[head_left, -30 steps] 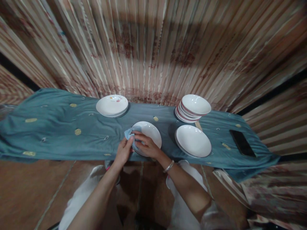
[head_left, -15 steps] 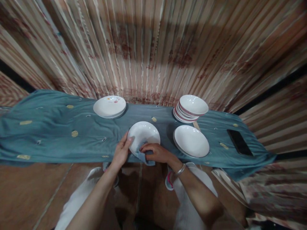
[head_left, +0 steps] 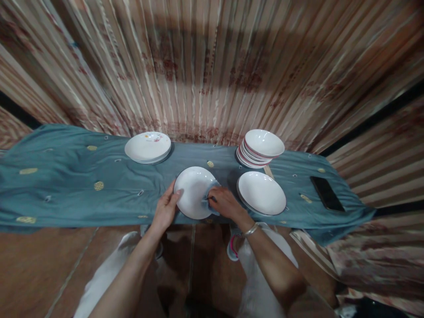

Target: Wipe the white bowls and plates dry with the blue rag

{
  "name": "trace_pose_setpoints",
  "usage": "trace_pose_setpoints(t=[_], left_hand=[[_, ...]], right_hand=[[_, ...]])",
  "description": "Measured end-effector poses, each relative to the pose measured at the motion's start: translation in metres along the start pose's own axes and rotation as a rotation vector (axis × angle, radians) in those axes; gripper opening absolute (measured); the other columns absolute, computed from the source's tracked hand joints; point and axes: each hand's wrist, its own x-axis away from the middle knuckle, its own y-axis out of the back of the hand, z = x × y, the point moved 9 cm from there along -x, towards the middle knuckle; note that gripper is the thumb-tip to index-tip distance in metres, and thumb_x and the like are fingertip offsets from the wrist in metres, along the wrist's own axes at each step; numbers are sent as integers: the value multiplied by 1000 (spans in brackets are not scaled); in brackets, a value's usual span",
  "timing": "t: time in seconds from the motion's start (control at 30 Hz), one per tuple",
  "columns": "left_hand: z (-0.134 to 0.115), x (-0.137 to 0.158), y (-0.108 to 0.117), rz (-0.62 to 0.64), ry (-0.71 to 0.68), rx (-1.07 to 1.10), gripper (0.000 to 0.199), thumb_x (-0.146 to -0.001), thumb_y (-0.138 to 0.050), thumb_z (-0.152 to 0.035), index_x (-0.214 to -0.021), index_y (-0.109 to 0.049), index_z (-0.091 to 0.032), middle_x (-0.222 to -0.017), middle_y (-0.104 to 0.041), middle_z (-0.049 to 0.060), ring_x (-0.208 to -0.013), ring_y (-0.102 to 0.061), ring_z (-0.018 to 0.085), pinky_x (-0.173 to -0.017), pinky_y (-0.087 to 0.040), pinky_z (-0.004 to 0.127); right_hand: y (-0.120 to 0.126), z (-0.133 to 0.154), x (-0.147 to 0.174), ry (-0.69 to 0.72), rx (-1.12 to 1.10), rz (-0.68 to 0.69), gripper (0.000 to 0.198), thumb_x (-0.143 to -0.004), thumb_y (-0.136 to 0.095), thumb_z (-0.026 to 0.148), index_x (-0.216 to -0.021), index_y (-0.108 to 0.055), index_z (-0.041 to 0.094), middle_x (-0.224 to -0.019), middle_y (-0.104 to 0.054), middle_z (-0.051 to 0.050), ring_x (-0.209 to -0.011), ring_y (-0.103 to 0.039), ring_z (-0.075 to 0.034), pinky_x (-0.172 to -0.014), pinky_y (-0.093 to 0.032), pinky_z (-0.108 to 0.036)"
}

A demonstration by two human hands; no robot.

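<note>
A white plate with a dark rim lies near the front edge of the cloth-covered table. My left hand grips its left rim, thumb over the top and fingers underneath. My right hand is closed on a blue-grey cloth, pressed against the plate's right side. Part of the cloth is hidden under my fingers. Just to the right of that hand sits a short stack of white plates.
Behind on the left stands a stack of flower-patterned plates. Stacked bowls with red bands are at the back right. A black phone lies on the teal tablecloth at the right. Pleated curtains hang behind the table.
My right hand has moved the cloth from the plate's lower middle to its right rim. My left hand keeps its hold on the left rim. The whole view has shifted slightly.
</note>
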Motion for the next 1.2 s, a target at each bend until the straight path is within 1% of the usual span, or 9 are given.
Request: trace_pose_setpoints(t=[0.13, 0.3, 0.43, 0.53, 0.6, 0.73, 0.87, 1.1, 1.2], left_hand=[[2, 0, -1, 16, 14, -33, 78, -73, -65, -58, -139, -52, -17, -123, -68, 10, -113, -61, 30, -96, -49, 41], [-5, 1, -3, 28, -32, -48, 75, -74, -63, -57, -137, -54, -17, -126, -66, 10, -119, -57, 29, -101, -44, 41], [-10, 3, -6, 39, -39, -50, 77, -75, -62, -58, -138, -52, -15, -137, -58, 11, -127, -51, 30, -107, -39, 41], [-11, 4, -6, 31, -41, -62, 76, -75, -61, -58, -138, -53, -15, -143, -53, 11, -132, -47, 30, -111, -33, 40], [-11, 4, -5, 20, -43, -59, 75, -75, -62, -57, -137, -54, -16, -142, -54, 10, -131, -48, 30, -110, -34, 40], [-9, 3, -3, 21, -56, -55, 73, -76, -62, -57, -136, -55, -17, -134, -61, 10, -126, -52, 31, -105, -40, 42], [-9, 4, -2, 14, -51, -94, 73, -77, -60, -57, -136, -54, -15, -131, -63, 12, -121, -56, 30, -100, -45, 42], [-10, 4, -2, 0, -16, -119, 75, -75, -57, -60, -136, -55, -16, -124, -67, 9, -106, -62, 27, -88, -51, 36], [-11, 4, -2, -13, -13, -105, 80, -72, -59, -63, -134, -57, -13, -111, -71, 9, -88, -65, 24, -73, -53, 31]], right_hand=[[7, -3, -4, -17, 35, -98, 15, -87, -50, 11, -88, -64, 17, -96, -66, -8, -94, -60, -19, -89, -48, -34], [9, -1, -6, 19, -73, -186, 29, -90, -45, 12, -114, -60, 17, -123, -59, -12, -116, -54, -22, -105, -42, -42], [3, 5, -11, 42, -134, -199, 42, -91, -43, 14, -132, -51, 17, -140, -49, -15, -130, -45, -26, -112, -36, -48], [-3, 13, -15, 76, -187, -190, 47, -92, -42, 15, -138, -46, 18, -147, -44, -15, -137, -40, -26, -115, -32, -52], [-7, 20, -17, 112, -212, -173, 48, -92, -41, 15, -140, -44, 18, -149, -41, -15, -139, -37, -26, -117, -30, -52], [-10, 32, -18, 176, -249, -118, 46, -94, -39, 17, -140, -45, 15, -152, -38, -14, -142, -32, -24, -120, -26, -48], [-11, 44, -14, 240, -313, -82, 42, -96, -39, 18, -136, -49, 16, -151, -40, -13, -143, -33, -22, -120, -26, -48], [-13, 59, -2, 296, -418, -27, 29, -95, -48, 21, -120, -62, 19, -139, -55, -12, -132, -48, -19, -112, -38, -42], [-12, 59, 3, 294, -445, 25, 21, -91, -56, 20, -109, -67, 18, -130, -61, -12, -123, -56, -20, -107, -42, -40]])
